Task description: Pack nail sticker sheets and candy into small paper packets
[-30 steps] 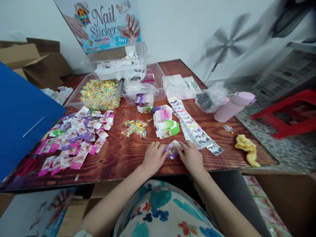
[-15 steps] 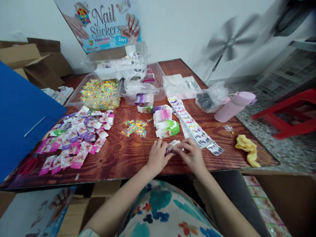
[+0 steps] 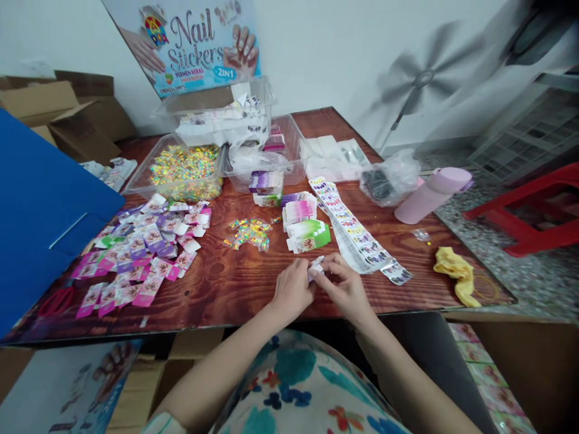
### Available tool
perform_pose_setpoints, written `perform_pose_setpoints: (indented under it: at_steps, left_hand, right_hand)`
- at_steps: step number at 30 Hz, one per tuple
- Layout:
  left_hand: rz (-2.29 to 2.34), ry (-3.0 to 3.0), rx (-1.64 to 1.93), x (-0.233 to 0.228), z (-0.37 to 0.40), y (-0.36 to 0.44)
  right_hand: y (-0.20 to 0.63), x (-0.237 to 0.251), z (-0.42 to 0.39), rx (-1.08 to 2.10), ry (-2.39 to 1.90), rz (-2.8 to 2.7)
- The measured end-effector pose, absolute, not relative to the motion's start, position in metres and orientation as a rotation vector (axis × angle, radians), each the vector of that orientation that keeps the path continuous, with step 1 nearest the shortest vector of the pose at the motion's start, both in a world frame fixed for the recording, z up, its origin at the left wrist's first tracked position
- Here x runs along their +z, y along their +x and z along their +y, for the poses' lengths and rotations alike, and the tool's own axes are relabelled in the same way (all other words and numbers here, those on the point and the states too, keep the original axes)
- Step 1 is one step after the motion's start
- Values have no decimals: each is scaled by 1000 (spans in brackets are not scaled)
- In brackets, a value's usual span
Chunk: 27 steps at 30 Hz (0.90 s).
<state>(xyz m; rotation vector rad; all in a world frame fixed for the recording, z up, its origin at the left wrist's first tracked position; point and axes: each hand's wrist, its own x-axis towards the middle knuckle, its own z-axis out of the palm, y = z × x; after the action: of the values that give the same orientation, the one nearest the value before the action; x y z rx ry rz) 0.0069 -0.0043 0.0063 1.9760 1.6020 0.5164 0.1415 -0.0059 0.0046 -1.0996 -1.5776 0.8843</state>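
Both hands, left hand (image 3: pixel 292 289) and right hand (image 3: pixel 346 288), now pinch the small white-and-purple folded paper packet (image 3: pixel 315 266) between their fingertips, lifted off the brown wooden table (image 3: pixel 235 289) where it lay; green-and-white packet stack (image 3: pixel 309 235) sits just beyond.

You face a white wall (image 3: pixel 325 54) behind a wooden table (image 3: pixel 226 283). A spinning fan (image 3: pixel 418 78) stands at the far right corner. To your right, a red stool (image 3: pixel 538 211) sits on speckled floor (image 3: pixel 520 271). Cardboard boxes (image 3: pixel 67 114) stack at left.
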Motion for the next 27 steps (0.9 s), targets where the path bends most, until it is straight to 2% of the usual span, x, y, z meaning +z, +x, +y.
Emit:
perform_pose_setpoints:
  at_steps: [5,7,10,12,22,27]
  left_hand:
    - [1210,1453,822,-1,10,0]
    - [1059,1299,878,1,11,-2]
    - [965,1255,831,7,10,-5]
    - [942,1271,792,10,8,-5]
    - [1145,1553,1027,-3,1,-8]
    - [1267,1711,910,-2,-1,-11]
  right_hand:
    - [147,10,0,850,-1190,-1402]
    - [150,10,1,1030,-1177,-1277]
    - [151,8,2,1465,-1094,-1140]
    - [150,6,3,1600,-1079,-1067]
    - [144,-6,10,1744,-1066,-824]
    - [145,-10,6,1473,-1106,-1066]
